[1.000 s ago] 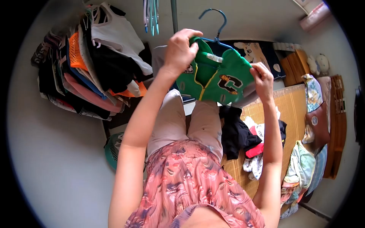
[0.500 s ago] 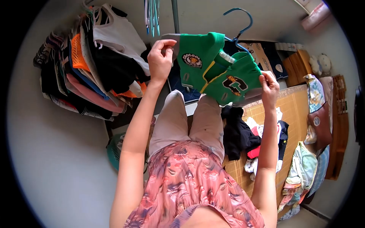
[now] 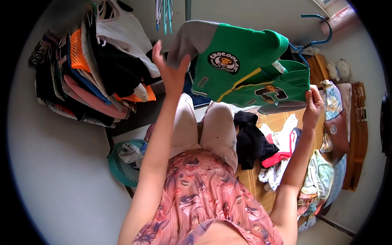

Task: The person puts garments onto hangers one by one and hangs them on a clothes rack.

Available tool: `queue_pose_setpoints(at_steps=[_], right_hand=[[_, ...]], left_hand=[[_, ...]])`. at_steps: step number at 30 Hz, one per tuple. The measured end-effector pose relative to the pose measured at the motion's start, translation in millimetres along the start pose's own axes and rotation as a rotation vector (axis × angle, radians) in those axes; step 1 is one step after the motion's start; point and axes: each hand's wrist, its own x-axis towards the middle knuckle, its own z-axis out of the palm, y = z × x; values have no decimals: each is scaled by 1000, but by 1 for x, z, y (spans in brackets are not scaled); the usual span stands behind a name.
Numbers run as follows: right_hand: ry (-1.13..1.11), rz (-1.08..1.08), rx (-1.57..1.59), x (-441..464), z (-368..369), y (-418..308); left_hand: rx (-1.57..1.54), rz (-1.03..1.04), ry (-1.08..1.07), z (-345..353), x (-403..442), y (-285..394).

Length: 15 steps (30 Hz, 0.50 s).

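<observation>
A green jacket (image 3: 253, 49) with grey sleeves, a yellow zip and two patches hangs spread on a blue hanger (image 3: 322, 38), whose hook points up to the right. My right hand (image 3: 313, 103) pinches the jacket's shoulder edge on the right, below the hanger. On the other side my left hand (image 3: 173, 69) has its thumb and fingers apart beside the grey sleeve (image 3: 190, 41), with nothing gripped.
Many clothes hang at the left (image 3: 94, 73), by a white tank top (image 3: 122, 38). Empty hangers (image 3: 164, 14) hang at the top. A teal basket (image 3: 118, 167) stands lower left. Black clothing (image 3: 251, 141) and other garments lie on the bamboo mat (image 3: 249, 179). Pillows are at the right.
The jacket and hanger have moved right and up, along with my right hand. My left hand has let go of the jacket's side, and its fingers have spread by the sleeve.
</observation>
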Motion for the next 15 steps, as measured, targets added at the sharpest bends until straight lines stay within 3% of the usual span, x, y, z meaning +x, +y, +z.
queue_pose_setpoints(at_steps=[1,2,5,15], right_hand=[[-14,-15,-13,-1,-4,2],[-29,-32,-25,0,-7,5],[-64,-36,-31,1,-18,13],[-76,63,-58,1,-34,31]], left_hand=[[-105,22,-113,-3,10,5],[-428,-176,-136,0,13,9],[-304,-348,-515,-23,18,-4],[-244,-668,-714,-104,-6,-53]])
